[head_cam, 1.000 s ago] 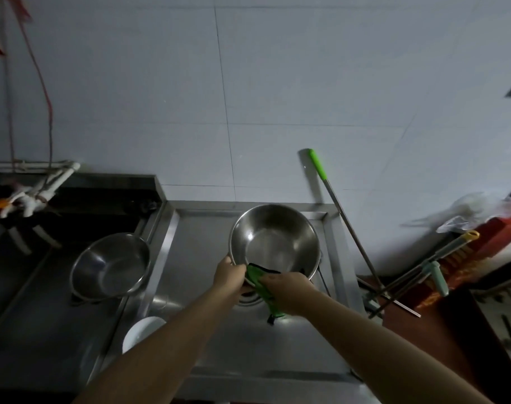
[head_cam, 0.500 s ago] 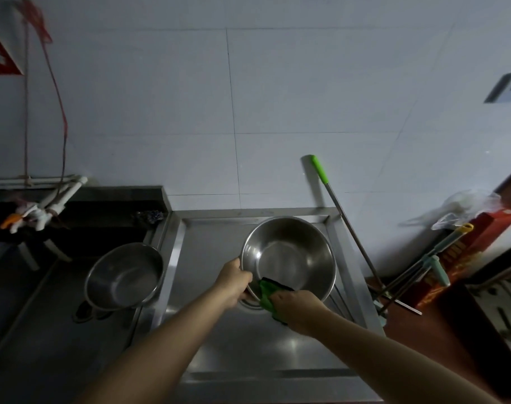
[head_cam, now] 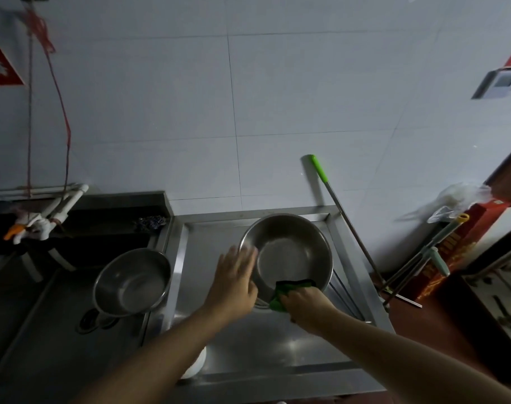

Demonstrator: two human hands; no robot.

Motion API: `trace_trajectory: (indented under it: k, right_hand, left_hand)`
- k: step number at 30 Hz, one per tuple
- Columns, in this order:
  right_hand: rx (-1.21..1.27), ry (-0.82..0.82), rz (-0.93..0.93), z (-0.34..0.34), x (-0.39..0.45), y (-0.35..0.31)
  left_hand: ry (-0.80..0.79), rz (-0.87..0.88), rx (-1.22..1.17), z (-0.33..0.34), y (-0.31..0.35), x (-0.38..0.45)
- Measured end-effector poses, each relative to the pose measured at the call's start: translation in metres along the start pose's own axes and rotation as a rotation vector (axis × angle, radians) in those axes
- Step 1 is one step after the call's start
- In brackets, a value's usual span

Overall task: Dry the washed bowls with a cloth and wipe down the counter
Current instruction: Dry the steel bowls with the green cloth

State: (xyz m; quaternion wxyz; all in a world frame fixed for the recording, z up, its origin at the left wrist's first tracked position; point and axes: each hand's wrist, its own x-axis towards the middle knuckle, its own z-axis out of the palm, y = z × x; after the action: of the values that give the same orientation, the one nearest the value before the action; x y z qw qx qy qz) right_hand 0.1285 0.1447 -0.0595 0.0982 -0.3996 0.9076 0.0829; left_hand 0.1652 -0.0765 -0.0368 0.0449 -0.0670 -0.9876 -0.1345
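Note:
A steel bowl [head_cam: 289, 255] is tilted toward me over the steel counter [head_cam: 277, 348]. My right hand [head_cam: 305, 301] grips a green cloth [head_cam: 280, 295] folded over the bowl's near rim, part of it inside the bowl. My left hand [head_cam: 233, 277] lies against the bowl's left side with its fingers stretched out and blurred along the rim. A second steel bowl [head_cam: 132, 284] sits tilted in the sink [head_cam: 44, 330] to the left.
A white dish [head_cam: 198, 364] peeks out under my left forearm at the counter's front left. A green-handled mop [head_cam: 321, 173] leans on the tiled wall at the right. More poles [head_cam: 423, 258] stand at the far right. A tap [head_cam: 41, 224] hangs over the sink.
My left hand has let go of the rim and opened, sliding up along the bowl's left side. The bowl has turned slightly; my right hand keeps the cloth on the near rim.

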Motion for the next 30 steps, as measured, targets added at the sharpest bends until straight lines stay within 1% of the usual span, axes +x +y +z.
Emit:
trace_trajectory:
  k: [1, 2, 3, 4, 7, 9, 11, 13, 14, 17, 21, 23, 26, 27, 28, 30]
  right_hand:
    - [0.001, 0.002, 0.003, -0.001, -0.001, 0.002]
    - [-0.004, 0.0, 0.0, -0.003, -0.002, 0.004]
    - [-0.002, 0.011, -0.007, -0.003, -0.003, 0.006]
    - [-0.001, 0.018, -0.015, -0.002, -0.003, 0.007]
    - [-0.007, 0.004, -0.038, 0.003, -0.005, 0.001]
    - [-0.01, -0.003, -0.036, 0.003, -0.01, -0.007]
    - [-0.027, 0.031, -0.036, -0.001, -0.015, -0.014]
    - [-0.017, 0.045, 0.003, -0.006, -0.016, -0.022]
    - [-0.014, 0.024, 0.03, -0.007, -0.015, -0.026]
    - [0.04, -0.049, 0.065, -0.002, -0.011, -0.032]
    - [0.036, -0.034, -0.033, 0.004, -0.018, -0.021]
    - [0.0, -0.025, -0.103, 0.003, -0.028, -0.004]
    - [-0.129, -0.048, -0.205, 0.002, -0.041, 0.031]
    - [-0.151, -0.045, -0.221, 0.002, -0.043, 0.038]
    - [-0.166, -0.05, -0.228, 0.001, -0.044, 0.041]
    - [-0.178, -0.1, -0.238, -0.004, -0.041, 0.037]
  left_hand:
    - [-0.018, 0.219, 0.104, -0.001, -0.001, -0.005]
    - [-0.09, 0.387, 0.185, 0.001, -0.004, -0.009]
    - [-0.171, 0.476, 0.26, 0.004, -0.006, -0.012]
    - [-0.216, 0.505, 0.323, 0.008, -0.009, -0.013]
    - [-0.212, 0.511, 0.486, 0.018, -0.006, -0.005]
    - [-0.192, 0.557, 0.475, 0.027, -0.003, -0.002]
    - [-0.135, 0.593, 0.421, 0.035, -0.002, -0.006]
    - [-0.059, 0.625, 0.379, 0.04, -0.001, -0.012]
    - [-0.039, 0.635, 0.385, 0.044, 0.0, -0.015]
    - [-0.102, 0.619, 0.449, 0.048, 0.003, -0.016]
    - [-0.217, 0.644, 0.529, 0.043, 0.004, -0.016]
    - [-0.219, 0.71, 0.572, 0.032, -0.004, -0.013]
    - [-0.148, 0.865, 0.651, 0.002, -0.028, 0.005]
    - [-0.146, 0.901, 0.688, -0.006, -0.036, 0.011]
    - [-0.144, 0.919, 0.707, -0.01, -0.043, 0.015]
    - [-0.171, 0.876, 0.702, -0.014, -0.048, 0.017]
